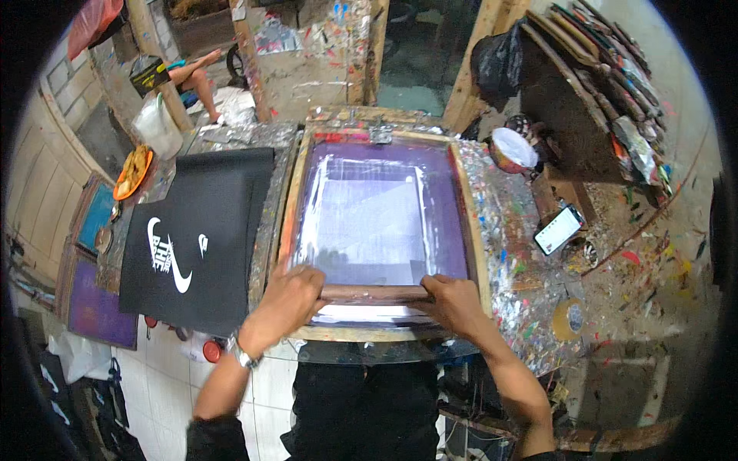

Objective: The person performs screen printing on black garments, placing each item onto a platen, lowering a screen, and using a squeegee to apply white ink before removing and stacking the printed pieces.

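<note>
A purple screen-printing frame point(453, 200) with a wooden border lies in the middle, with a pale rectangular area and white ink streaks on its mesh. Across its near part is a dark wooden squeegee point(374, 293), white ink along its near edge. My left hand point(286, 306) grips the left end of the squeegee, fingers wrapped over the top. My right hand point(453, 306) grips the right end. Black sheets point(207, 200) lie on the bench left of the frame, the top one printed with a white graphic.
The paint-spattered bench point(511, 261) holds a phone point(558, 230), a bowl point(513, 150) and a tape roll point(567, 320) on the right. An orange plate of food point(132, 173), a plastic jug point(157, 127) and leaning screens point(101, 303) are at left. A person's bare leg point(201, 92) shows beyond.
</note>
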{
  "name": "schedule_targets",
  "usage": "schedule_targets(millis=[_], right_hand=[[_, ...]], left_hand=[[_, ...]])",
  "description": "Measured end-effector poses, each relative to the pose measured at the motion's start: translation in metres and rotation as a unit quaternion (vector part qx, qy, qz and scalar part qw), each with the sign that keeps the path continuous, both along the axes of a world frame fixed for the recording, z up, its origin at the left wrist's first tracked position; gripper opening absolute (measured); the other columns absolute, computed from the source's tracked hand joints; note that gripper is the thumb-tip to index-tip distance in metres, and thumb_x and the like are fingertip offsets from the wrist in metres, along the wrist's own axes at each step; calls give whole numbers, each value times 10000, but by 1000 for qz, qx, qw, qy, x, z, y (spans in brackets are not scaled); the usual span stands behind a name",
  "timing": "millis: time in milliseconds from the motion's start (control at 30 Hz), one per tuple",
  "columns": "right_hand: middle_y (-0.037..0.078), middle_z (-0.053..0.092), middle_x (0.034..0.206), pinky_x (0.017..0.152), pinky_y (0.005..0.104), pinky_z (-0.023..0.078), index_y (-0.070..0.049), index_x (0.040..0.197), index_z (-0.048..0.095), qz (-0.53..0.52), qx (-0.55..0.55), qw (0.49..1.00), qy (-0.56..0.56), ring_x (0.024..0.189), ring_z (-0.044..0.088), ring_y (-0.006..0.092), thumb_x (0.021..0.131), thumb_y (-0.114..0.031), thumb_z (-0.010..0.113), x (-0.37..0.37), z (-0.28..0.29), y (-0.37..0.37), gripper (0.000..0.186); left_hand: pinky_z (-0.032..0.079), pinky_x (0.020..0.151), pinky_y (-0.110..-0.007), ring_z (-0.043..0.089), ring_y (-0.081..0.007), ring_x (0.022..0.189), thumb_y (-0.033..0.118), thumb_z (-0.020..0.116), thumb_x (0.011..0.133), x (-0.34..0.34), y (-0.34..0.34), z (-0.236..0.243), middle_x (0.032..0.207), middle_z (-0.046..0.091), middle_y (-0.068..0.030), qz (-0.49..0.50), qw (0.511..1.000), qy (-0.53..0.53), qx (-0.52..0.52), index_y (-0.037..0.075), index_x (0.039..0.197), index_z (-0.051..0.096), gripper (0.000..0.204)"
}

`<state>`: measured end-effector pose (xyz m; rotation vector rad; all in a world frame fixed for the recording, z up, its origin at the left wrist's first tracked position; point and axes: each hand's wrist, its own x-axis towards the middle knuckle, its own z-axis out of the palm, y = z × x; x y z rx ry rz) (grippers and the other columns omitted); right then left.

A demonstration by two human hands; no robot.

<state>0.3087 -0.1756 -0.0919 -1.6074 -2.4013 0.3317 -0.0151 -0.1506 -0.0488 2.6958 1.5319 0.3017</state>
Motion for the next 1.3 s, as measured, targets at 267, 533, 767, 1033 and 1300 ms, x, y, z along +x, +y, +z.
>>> schedule_targets(millis=[267,533,767,1033,1300], right_hand=[[76,673,1001,638,427,536,-102,1007,626,103,174,976,88,785,680,277,756,-142,745,32,-32,4,281],[164,641,873,652,508,483,-46,933,569,32,126,992,-9,794,644,423,817,-279,792,30,-30,265,343],[183,645,889,702,535,505,-59,964,525,8,109,994,22,861,661,438,821,-275,784,21,-36,303,366],[167,636,869,645,493,521,-40,963,522,31,-60,998,10,774,665,412,807,-155,766,1,-1,105,311],[114,651,948,712,452,533,-86,1006,581,-4,-35,999,-24,855,689,316,830,-244,745,-11,-11,-26,288]], left_hand=[[468,1053,-520,693,-312,1010,142,635,835,18,-54,-73,998,695,-186,-88,995,-11,56,48,951,586,157],[550,822,-485,690,-367,833,274,718,872,19,229,-54,894,697,-161,-5,1000,-29,2,45,1095,600,341],[537,743,-488,670,-432,844,317,789,813,19,292,-50,896,679,-252,-33,989,-116,83,-30,995,601,435],[524,635,-409,651,-294,679,362,820,768,-6,97,-53,732,604,-140,-37,995,-88,-34,10,864,571,441],[470,959,-497,577,-371,1134,437,878,705,-25,-37,-61,1179,572,-240,14,987,-125,-99,-10,1190,538,742]])
